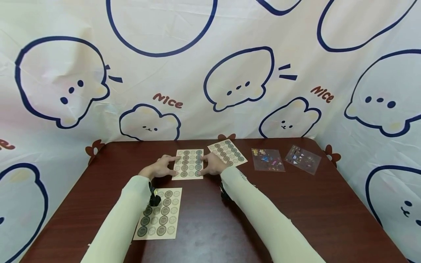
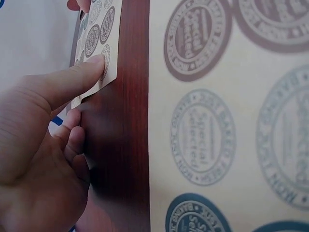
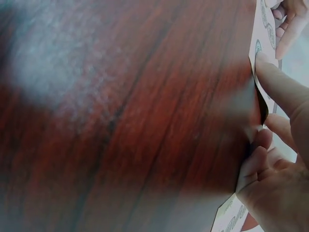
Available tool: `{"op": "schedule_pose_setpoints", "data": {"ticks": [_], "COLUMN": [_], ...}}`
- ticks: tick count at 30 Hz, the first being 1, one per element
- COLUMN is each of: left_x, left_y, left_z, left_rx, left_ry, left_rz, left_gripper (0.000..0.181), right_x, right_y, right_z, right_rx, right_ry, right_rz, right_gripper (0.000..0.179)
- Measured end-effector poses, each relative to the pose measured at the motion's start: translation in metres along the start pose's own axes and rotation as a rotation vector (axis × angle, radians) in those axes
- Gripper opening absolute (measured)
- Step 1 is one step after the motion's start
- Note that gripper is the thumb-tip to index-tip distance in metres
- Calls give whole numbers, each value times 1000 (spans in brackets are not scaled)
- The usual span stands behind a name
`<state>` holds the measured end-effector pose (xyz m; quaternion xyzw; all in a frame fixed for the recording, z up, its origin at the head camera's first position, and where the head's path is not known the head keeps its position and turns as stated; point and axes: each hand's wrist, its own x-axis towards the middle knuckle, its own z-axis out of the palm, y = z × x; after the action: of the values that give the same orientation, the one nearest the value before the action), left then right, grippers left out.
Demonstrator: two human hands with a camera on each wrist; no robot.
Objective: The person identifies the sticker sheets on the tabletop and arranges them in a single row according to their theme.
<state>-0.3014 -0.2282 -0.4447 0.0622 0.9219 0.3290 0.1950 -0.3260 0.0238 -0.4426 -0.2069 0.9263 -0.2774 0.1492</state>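
Observation:
A cream sheet of round stickers (image 1: 188,165) lies at the middle of the table between both hands. My left hand (image 1: 159,168) pinches its left edge; in the left wrist view the thumb (image 2: 89,72) lies over a sticker near the corner, with the other fingers curled beside and below the edge. On the opposite edge, my right hand (image 1: 214,164) pinches the sheet, thumb on its face. The right wrist view shows that edge bowed up slightly by the fingers. A nearer sticker sheet (image 1: 169,219) lies partly under my left forearm and fills much of the left wrist view.
Another sticker sheet (image 1: 228,152) lies tilted just behind my right hand. Farther right are two clear packets, one with colourful small pieces (image 1: 268,160) and one with paler pieces (image 1: 303,159). A printed cloth backdrop (image 1: 194,84) rises behind the dark wooden table (image 1: 210,233).

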Motion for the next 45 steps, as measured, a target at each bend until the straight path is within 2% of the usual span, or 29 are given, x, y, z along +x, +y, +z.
{"op": "schedule_pose_setpoints", "data": {"ticks": [8, 25, 36, 45], "left_x": [-1, 5, 5, 2], "left_y": [-1, 5, 8, 7], "left_z": [0, 1, 1, 2], "left_rx": [25, 38, 19, 4], "left_ry": [11, 18, 27, 21], "left_rz": [17, 36, 39, 16], "left_gripper": [73, 71, 72, 74], "right_x": [0, -4, -4, -5], "right_y": [1, 0, -2, -1], "right_z": [3, 4, 5, 8], "right_rx": [32, 75, 86, 94], "right_ry": [16, 44, 52, 55], "right_rz": [5, 92, 63, 37], "right_gripper": [67, 64, 61, 57]}}
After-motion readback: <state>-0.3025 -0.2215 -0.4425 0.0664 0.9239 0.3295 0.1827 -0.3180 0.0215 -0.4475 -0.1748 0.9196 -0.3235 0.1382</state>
